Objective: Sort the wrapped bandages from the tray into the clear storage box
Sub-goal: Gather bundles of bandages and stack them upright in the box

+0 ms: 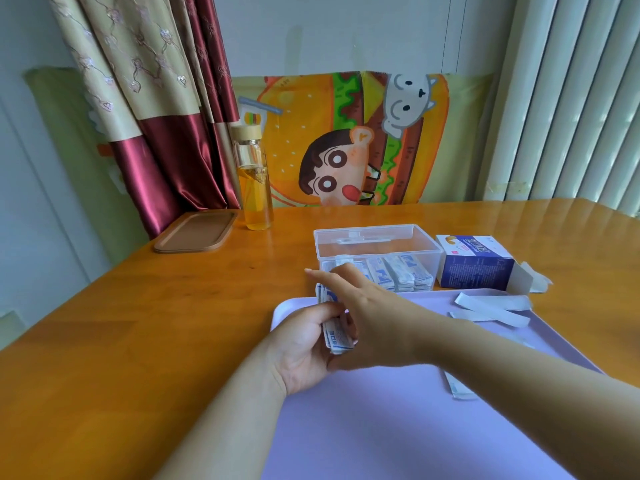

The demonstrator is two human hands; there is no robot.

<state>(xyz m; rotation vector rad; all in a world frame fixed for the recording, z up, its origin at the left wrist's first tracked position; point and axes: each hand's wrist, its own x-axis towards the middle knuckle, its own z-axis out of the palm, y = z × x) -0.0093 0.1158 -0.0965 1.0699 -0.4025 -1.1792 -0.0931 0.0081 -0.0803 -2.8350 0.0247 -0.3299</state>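
While the left hand (301, 348) grips a stack of white-and-blue wrapped bandages (337, 339) above the far-left corner of the lilac plastic tray (381, 427) in the head view, the right hand (363, 306) lies across the stack, fingers outstretched. Clear rectangular plastic storage box (377, 239) stands just beyond the tray on the orange wooden worktop (138, 323), holding an upright row of bandages (398, 277). Blue-and-white cardboard carton (474, 266) sits just right of the box.

The person's arms are bare. Back from the grip, the left hand (304, 344) and the right hand (367, 306) run into uncovered wrists and smooth forearms, with skin showing all the way to the picture's lower edge.
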